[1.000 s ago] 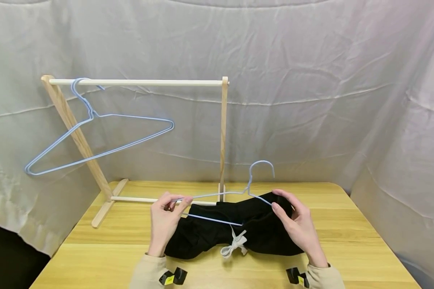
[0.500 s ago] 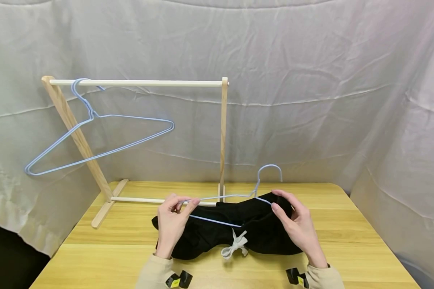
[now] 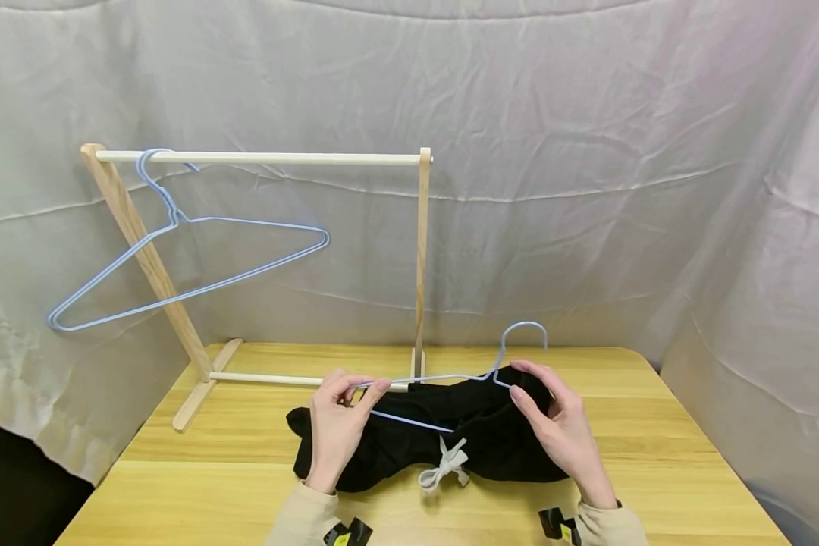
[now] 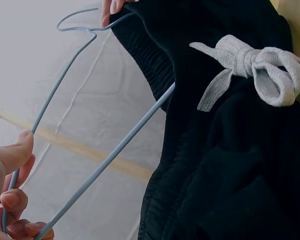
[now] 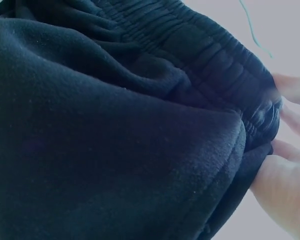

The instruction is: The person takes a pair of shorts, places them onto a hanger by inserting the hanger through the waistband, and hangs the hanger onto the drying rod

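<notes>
"Grey cloth is draped behind a wooden table on which a rack is stood. Where is the black garment laid?"

"On the table, just in front of the rack, with one end of a blue hanger threaded into its waistband."

"How is it all held?"

"The hanger's outer end is pinched by the left hand; the waistband's far corner is gripped by the right hand. Whether wire is caught there too cannot be told."

"Which step, then?"

"Insertion seems half done; next, the opening should probably be stretched and the free end tucked inside."

"And its looks?"

"Matte black, crumpled, elastic-gathered, with a pale drawstring tied in a bow."
</notes>
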`<state>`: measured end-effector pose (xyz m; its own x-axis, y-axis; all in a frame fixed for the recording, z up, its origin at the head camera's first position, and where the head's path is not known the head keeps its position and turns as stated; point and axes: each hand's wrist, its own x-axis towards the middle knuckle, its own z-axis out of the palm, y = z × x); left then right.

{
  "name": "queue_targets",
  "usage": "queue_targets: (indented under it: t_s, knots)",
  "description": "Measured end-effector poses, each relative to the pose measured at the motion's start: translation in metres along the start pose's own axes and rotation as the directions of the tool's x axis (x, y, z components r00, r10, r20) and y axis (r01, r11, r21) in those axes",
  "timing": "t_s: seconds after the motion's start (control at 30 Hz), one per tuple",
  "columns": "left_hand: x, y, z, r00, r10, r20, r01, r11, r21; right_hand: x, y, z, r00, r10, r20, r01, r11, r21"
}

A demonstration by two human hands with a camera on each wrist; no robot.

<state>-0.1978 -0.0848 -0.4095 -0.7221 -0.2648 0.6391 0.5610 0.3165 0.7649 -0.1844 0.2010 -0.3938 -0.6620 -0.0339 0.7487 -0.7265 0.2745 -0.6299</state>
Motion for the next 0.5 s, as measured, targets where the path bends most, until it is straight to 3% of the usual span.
queue_targets:
  t_s: [0.3, 0.5]
  knots:
    - [-0.008, -0.001, 0.011, 0.997, 0.07, -0.02, -0.069, 0.997, 0.034, -0.001, 0.003, 0.004, 0.998, -0.067, 0.022, 0.07, 0.974, -0.215]
    - [-0.011, -0.001, 0.017, 0.996, 0.086, 0.002, -0.086, 0.995, 0.046, -0.003, 0.004, 0.007, 0.999, -0.036, 0.013, 0.038, 0.974, -0.223]
